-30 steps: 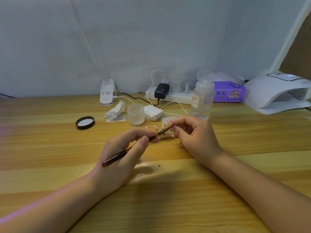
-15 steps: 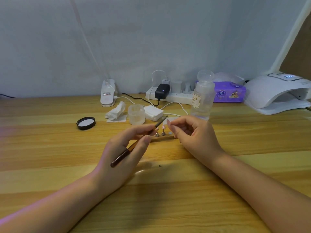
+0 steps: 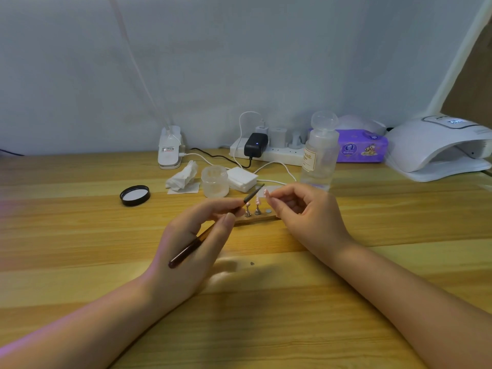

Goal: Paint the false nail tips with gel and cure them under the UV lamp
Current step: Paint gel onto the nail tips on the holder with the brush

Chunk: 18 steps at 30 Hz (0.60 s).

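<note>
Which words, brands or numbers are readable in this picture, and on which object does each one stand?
"NAIL": on the label of the clear bottle; the smaller lines under it are too small to read.
Purple tissue pack: round logo and print, too blurred to read.
White clip device: label text too small to read.
UV lamp: lit display on top, digits not legible.

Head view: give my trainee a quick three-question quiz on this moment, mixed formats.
1. True or false: the left hand holds the brush.
2. The black lid lies: A) left of the frosted jar; B) on the UV lamp; C) in the right hand.
3. Fill in: the right hand pinches a nail ____.

Key: 1 true; 2 A; 3 tip.
</note>
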Available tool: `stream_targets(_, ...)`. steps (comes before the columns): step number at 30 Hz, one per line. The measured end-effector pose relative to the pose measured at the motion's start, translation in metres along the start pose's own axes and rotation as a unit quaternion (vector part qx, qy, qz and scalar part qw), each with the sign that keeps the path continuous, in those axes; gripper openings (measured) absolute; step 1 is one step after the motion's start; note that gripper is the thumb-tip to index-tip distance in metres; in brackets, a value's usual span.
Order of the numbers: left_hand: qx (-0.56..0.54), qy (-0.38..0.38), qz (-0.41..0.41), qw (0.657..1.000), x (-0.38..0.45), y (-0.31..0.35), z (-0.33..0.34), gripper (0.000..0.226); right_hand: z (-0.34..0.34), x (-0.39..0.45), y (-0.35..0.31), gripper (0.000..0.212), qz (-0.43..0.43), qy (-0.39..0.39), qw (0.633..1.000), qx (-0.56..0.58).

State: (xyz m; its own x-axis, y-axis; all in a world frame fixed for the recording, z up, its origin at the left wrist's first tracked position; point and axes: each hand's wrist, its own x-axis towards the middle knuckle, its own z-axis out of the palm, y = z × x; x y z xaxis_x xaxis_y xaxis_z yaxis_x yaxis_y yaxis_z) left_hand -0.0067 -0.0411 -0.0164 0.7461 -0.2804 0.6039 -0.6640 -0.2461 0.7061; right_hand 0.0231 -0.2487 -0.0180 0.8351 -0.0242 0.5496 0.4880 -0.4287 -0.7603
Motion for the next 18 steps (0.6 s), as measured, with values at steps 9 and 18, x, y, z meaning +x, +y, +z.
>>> stream_targets(9,-0.011,-0.017,-0.013,1.000,-0.0029,0.0004,-0.0004,0.025,0.0005,0.0001,0.0013,0.012,-0.007,0.009,1.000,-0.009)
stream_targets(18,0.005,-0.003,0.005,1.000,0.0002,-0.0033,0.0010,0.026,0.0001,0.0002,0.0012,0.008,-0.017,-0.003,1.000,-0.019)
